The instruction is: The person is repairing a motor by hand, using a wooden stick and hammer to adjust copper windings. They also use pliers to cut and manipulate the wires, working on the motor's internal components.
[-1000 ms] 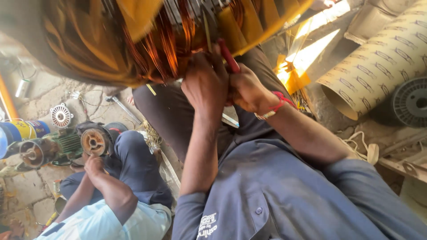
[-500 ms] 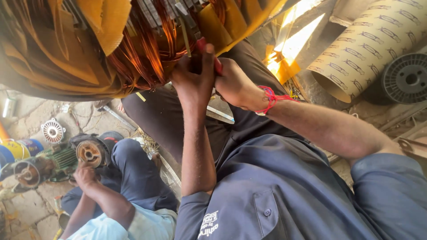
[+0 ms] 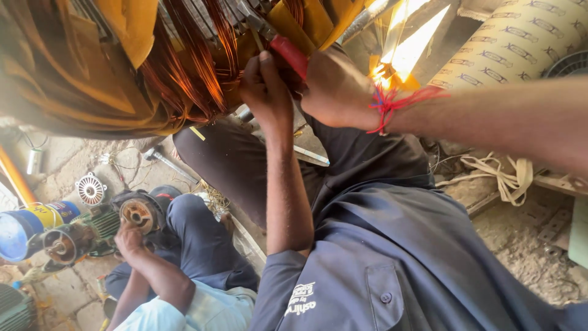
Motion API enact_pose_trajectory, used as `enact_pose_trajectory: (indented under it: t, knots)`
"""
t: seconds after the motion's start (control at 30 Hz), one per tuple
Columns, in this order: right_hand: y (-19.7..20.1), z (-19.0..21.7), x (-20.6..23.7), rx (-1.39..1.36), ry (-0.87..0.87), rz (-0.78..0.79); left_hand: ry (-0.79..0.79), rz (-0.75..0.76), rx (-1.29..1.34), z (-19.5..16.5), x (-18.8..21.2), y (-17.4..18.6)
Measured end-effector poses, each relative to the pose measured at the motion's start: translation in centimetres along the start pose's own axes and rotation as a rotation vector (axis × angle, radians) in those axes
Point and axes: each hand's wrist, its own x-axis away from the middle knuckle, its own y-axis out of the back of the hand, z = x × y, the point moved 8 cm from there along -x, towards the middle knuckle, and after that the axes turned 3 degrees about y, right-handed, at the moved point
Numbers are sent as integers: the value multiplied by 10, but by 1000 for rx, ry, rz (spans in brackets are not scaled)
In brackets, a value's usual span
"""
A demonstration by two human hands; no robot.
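We are looking down from a head-worn camera at our own two arms reaching up into a large motor winding, a mass of copper wire coils with yellow insulating sheets tucked between them, filling the top left of the view. Our right hand, with a red thread tied around its wrist, is gripping red-handled pliers, its fingers curled tight around the handle; the metal nose of the pliers is reaching into the coils near the top middle. Our left hand is sitting just beside the pliers, touching the handle, its fingers bunched together and pressing up into the copper wire; we cannot tell whether they are pinching a strand. Both hands are working at the lower edge of the winding, right against the coils. Below, we are wearing a dark blue shirt. At the lower left, another person in a light blue top is sitting on the paved ground, one hand resting on a small motor with a round end face. A blue can is lying at the left edge, and a roll of patterned paper is leaning in the top right corner
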Motion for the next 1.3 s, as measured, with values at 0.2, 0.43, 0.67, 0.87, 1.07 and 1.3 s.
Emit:
enact_pose_trajectory:
  t: [0.2,0.43,0.67,0.87,1.07,1.3]
  knots:
    - [-1,1,-4,-39,-158,253,70,-69,285,3,3,3]
    - [4,-10,1,-827,-391,404,156,-136,301,-6,2,4]
    - [-7,-1,-9,-1179,-398,449,173,-121,253,-23,0,5]
    - [-12,9,-20,-1084,-390,401,-230,-63,-410,-70,-1,4]
    - [5,11,-28,-774,-481,405,-353,-102,-944,-77,10,1]
    - [6,16,-28,-836,-422,332,-363,-92,-1002,-72,11,2]
